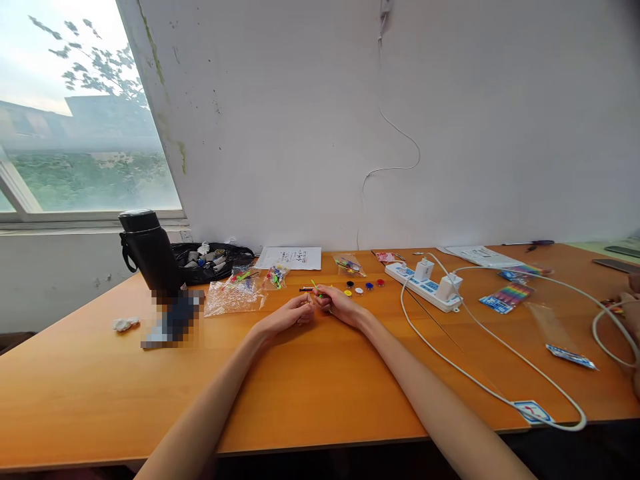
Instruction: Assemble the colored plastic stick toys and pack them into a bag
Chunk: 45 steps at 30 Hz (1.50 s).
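Note:
My left hand [286,317] and my right hand [341,307] meet above the middle of the wooden table [320,393], fingertips close together. The right one is closed round a thin bright green stick [315,285], whose upper end pokes out over the fingers. My left fingers are pinched; what they hold, if anything, is too small to tell. Just beyond the hands lies a thin dark stick-like piece [305,289]. Right of them stand several small round pots, among them a yellow pot [347,293], a white pot [359,291] and a red pot [381,283].
A crumpled clear plastic bag [233,300] lies left, near a black flask [150,257]. At right are a white power strip [427,288] with looping cables and rainbow-coloured packets [510,295]. Another person's hand [633,300] shows at the right edge.

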Motion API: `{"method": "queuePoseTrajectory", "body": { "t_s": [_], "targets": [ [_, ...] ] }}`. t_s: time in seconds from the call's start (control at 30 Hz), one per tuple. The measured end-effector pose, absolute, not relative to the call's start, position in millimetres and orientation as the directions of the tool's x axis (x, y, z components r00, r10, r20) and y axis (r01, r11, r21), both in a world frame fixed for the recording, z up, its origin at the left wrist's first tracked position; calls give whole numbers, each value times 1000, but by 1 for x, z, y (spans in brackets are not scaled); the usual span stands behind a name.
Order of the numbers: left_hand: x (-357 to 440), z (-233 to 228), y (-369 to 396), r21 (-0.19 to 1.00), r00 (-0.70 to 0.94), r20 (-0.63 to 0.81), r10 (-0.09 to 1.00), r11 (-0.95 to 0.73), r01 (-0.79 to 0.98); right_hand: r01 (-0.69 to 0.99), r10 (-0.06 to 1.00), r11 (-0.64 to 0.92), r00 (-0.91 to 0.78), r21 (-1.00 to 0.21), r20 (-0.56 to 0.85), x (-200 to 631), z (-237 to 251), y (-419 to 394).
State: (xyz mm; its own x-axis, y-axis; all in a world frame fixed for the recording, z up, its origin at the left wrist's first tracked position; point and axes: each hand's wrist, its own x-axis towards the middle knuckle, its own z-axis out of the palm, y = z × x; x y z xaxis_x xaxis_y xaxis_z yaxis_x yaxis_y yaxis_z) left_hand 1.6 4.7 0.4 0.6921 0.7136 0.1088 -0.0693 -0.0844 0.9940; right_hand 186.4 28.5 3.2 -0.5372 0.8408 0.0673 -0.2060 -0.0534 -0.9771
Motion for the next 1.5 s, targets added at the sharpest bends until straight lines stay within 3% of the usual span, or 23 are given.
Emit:
{"method": "queuePoseTrajectory", "body": {
  "t_s": [0.27, 0.6, 0.7, 0.8, 0.9, 1.0, 1.3, 1.5],
  "targets": [
    [1, -1, 6, 987, 628, 145, 765, -158, -35, -432, 924, -80, -371, -898, 96, 172, -13, 36],
    [2, 5, 1, 977, 657, 143, 740, -213, 28, -452, 972, 156, -88, -878, 218, 170, -15, 39],
    [2, 5, 1, 975, 648, 134, 750, -217, 50, -353, 959, 249, -36, -902, 279, 171, -16, 40],
    [3, 4, 2, 967, 649, 149, 746, -246, 61, -75, 904, 426, 9, -901, 427, 174, -14, 38],
    [4, 3, 1, 955, 670, 167, 724, -287, 73, 254, 787, 607, -56, -753, 615, 175, -12, 34],
    [6, 5, -2, 945, 695, 182, 696, -319, 72, 434, 731, 647, -118, -627, 672, 175, -13, 34],
    [6, 5, -1, 902, 698, 197, 688, -406, 146, 642, 786, 535, -138, -549, 603, 178, -22, 48],
    [6, 3, -1, 916, 689, 181, 702, -376, 142, 670, 803, 529, -198, -520, 562, 177, -25, 48]
  ]
}}
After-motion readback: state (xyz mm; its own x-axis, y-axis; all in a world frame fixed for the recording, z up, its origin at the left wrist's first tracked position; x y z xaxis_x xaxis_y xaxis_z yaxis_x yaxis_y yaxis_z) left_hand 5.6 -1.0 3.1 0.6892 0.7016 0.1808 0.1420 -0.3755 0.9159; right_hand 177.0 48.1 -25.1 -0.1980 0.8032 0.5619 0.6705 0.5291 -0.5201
